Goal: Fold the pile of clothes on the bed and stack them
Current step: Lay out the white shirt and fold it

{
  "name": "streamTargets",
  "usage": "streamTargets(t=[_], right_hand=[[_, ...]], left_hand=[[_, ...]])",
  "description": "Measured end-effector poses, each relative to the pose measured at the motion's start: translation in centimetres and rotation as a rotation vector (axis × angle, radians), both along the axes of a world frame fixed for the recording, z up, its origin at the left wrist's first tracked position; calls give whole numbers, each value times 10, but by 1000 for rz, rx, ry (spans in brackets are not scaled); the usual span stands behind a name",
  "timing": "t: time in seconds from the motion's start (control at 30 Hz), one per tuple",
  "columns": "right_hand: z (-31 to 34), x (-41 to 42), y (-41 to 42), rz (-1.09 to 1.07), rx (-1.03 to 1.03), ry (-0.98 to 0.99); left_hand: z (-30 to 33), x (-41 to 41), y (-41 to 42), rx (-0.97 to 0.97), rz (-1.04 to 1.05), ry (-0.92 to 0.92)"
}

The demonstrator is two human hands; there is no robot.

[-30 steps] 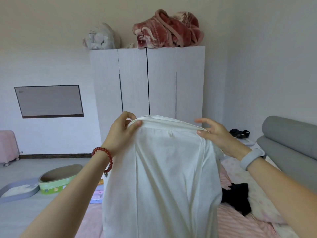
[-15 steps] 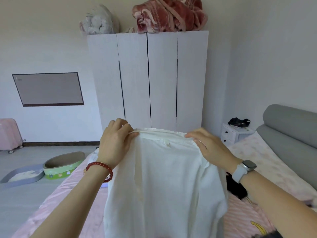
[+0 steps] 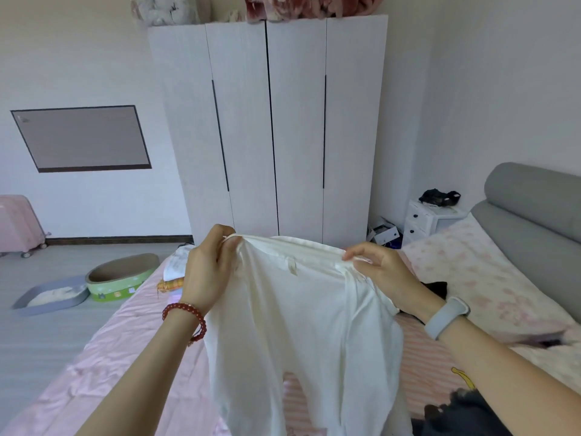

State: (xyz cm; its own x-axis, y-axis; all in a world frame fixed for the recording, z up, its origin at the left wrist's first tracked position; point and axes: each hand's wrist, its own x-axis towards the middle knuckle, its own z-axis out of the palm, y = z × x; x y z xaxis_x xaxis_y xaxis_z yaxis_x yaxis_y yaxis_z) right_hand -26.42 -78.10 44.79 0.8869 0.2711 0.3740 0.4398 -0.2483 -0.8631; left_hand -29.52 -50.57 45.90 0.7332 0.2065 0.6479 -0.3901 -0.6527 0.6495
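Two hands up at chest height over the bed, sharing the top edge of a white garment that looks like trousers held by the waistband, long axis hanging straight down toward the pink sheet, two legs parting near the bottom of view. Left hand clenched round the left corner of the band, thumb and fingers curled over the fabric; right hand pinching the right end more loosely, fingertips on the hem. Equally near, one at each end; black clothing waiting just behind the right wrist.
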Motion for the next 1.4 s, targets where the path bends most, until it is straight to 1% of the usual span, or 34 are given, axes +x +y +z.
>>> streamTargets(t=[0.2,0.27,0.33,0.37,0.4,0.43,0.47,0.5,0.57,0.6,0.67,0.73,0.8,0.9,0.93,1.07,1.1,1.13,1.2,1.23,1.3,1.4], right_hand=[[-30,-6,5,82,-258,34],[-44,-10,1,117,-429,25],[-59,-15,-3,128,-576,-12],[-65,-20,-5,104,-634,-61],[-71,-25,-5,11,-716,-181],[-77,-31,-7,-104,-809,-347],[-82,-38,-8,-196,-856,-490],[-85,-48,-9,-246,-891,-563],[-88,-68,-14,-305,-967,-574],[-91,-77,-16,-325,-1013,-558],[-89,-99,-20,-313,-1054,-442],[-85,-122,-26,-308,-1011,-276],[-73,-150,-25,-247,-834,-151],[-37,-186,-15,-189,-401,-71],[-20,-195,-10,-179,-283,-54],[50,-222,6,-103,218,21],[66,-227,8,-69,327,13],[81,-230,10,-41,390,-22],[105,-235,10,-12,425,-153],[117,-234,12,3,428,-227],[129,-234,15,-7,411,-322],[131,-216,23,-57,401,-382]], left_hand=[[-12,-21,-2,58,45,33],[-24,-30,-1,153,100,17],[-39,-43,1,315,186,29],[-48,-51,2,402,224,52],[-55,-61,3,468,262,87],[-62,-71,3,515,297,132],[-67,-81,1,537,314,195],[-69,-89,-1,528,316,259],[-72,-102,-4,426,252,348],[-72,-109,-6,352,197,356],[-69,-129,-10,208,82,341],[-67,-154,-16,59,1,328],[-61,-176,-20,-108,-41,289],[-37,-205,-22,-467,-131,208],[-24,-214,-23,-557,-179,184],[34,-243,-31,-723,-387,76],[50,-249,-32,-753,-447,35],[64,-255,-33,-772,-514,1],[89,-264,-34,-754,-619,-47],[101,-264,-32,-717,-627,-82],[113,-260,-35,-613,-544,-128],[115,-232,-39,-473,-298,-190]])
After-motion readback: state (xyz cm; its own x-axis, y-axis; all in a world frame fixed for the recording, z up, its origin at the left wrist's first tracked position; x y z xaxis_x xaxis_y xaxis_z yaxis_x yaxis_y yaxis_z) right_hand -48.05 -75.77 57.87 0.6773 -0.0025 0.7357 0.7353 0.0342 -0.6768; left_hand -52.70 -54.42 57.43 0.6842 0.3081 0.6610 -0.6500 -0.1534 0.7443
